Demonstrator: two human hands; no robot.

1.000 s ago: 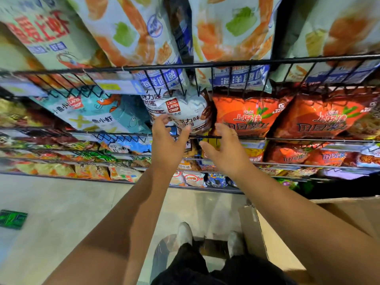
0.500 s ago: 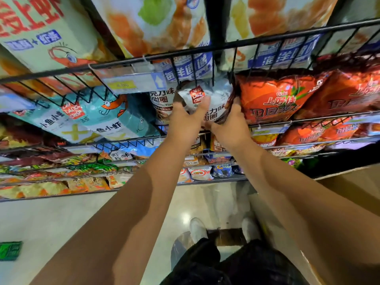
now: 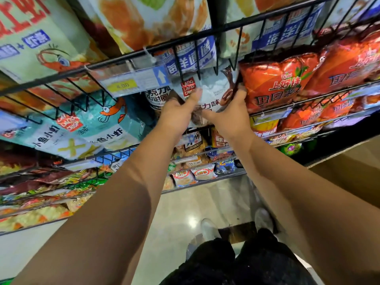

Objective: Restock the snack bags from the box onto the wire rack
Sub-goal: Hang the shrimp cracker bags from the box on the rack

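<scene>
Snack bag: white pack, red "LANG LANG CRISP" logo, upright in the middle tier of the wire rack, gripped from both sides.
Left hand: closed round the bag's lower left edge, thumb pressed flat up the front.
Right hand: fingers curled round the bag's right edge, knuckles touching the neighbouring orange bag.
Neighbours: a second white pack just to the left, partly hidden; teal shrimp-print bag further left; orange bags fill the tier to the right.
Price tag: clipped to the wire of the tier above, up and left of the held bag.
Box: brown cardboard, low at right, beside the rack; contents can't be seen.
Below: glossy floor, white shoes, dark trousers.
</scene>
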